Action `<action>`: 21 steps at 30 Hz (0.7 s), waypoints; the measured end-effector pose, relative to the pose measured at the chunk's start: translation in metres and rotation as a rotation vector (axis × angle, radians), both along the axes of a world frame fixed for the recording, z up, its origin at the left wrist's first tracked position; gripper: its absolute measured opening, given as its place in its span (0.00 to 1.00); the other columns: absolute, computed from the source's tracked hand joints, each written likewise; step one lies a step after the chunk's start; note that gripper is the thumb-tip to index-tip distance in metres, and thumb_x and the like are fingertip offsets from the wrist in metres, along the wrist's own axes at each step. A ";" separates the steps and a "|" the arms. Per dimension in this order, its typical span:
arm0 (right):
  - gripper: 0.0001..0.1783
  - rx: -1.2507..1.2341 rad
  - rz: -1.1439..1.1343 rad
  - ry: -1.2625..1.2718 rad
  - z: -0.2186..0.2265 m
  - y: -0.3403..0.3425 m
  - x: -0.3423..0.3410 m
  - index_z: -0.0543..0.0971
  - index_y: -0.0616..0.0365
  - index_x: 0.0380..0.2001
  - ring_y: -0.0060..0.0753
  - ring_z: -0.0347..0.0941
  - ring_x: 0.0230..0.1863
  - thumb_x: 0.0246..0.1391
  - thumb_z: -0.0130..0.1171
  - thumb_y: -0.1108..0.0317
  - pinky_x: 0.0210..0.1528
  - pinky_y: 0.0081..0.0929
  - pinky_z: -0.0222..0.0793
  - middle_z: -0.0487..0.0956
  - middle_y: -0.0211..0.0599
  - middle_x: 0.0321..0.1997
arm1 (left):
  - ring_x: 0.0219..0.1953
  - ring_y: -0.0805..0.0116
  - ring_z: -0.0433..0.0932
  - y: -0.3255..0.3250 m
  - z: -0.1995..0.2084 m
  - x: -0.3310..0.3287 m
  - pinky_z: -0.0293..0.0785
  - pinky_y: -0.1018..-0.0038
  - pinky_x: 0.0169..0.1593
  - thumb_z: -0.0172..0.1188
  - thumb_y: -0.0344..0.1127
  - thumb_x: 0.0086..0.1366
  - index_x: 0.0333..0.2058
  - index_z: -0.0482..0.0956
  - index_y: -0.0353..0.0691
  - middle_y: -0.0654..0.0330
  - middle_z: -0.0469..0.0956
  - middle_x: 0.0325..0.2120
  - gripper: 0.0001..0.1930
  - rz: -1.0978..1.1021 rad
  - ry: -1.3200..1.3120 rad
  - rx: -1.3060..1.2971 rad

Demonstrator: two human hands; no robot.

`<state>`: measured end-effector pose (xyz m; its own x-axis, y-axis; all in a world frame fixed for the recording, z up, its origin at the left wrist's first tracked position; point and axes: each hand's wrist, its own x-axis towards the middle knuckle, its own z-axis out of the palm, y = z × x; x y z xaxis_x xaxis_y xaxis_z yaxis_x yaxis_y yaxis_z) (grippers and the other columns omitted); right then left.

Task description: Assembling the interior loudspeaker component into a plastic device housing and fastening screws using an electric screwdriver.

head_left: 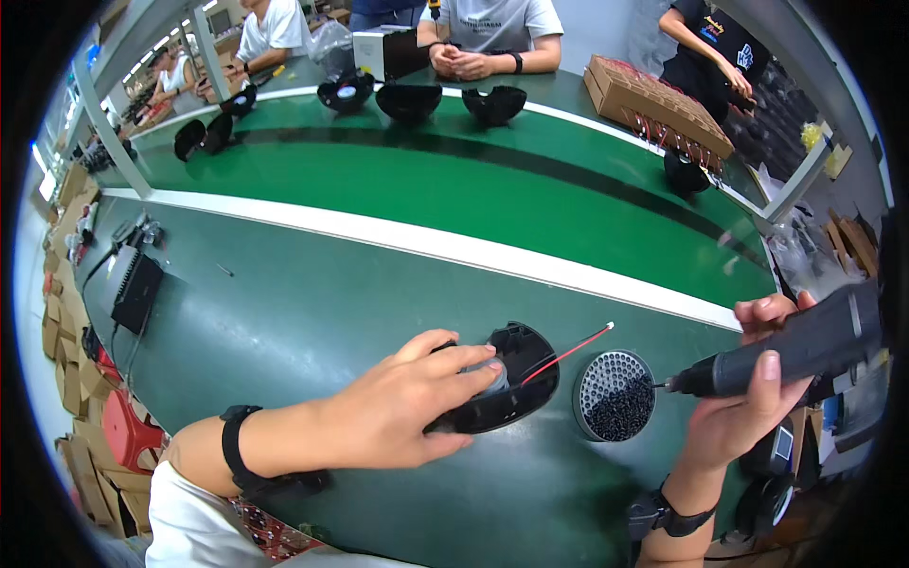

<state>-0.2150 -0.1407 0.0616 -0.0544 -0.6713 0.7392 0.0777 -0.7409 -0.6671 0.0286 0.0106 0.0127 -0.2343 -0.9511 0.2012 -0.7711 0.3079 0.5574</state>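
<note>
My left hand (402,407) lies over a black plastic fan housing (516,379) on the green bench and grips it, with fingers on its grey centre. A red and black wire (568,352) sticks out of the housing to the right. My right hand (743,398) holds a dark grey electric screwdriver (800,348), its bit pointing left at the rim of a round grey tray (597,374) filled with small black screws (620,409). Both wrists wear black bands.
A green conveyor belt (454,180) with white edges runs across the middle. Black fan housings (409,99) sit along its far side by other seated people. A cardboard box (653,104) stands at the far right, a black box (135,287) at the left.
</note>
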 end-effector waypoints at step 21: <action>0.38 0.076 0.306 -0.268 0.012 -0.059 -0.056 0.70 0.66 0.48 0.30 0.71 0.37 0.63 0.31 0.38 0.42 0.28 0.68 0.74 0.40 0.34 | 0.48 0.55 0.71 -0.262 -0.009 0.089 0.68 0.58 0.51 0.74 0.37 0.42 0.44 0.82 0.44 0.62 0.78 0.41 0.26 0.348 -0.485 -0.450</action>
<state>-0.2713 -0.2001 0.0739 -0.0273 -0.7388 0.6734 0.4652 -0.6057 -0.6456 0.1176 -0.2510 0.0037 -0.0967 -0.8365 0.5394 -0.9928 0.1197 0.0077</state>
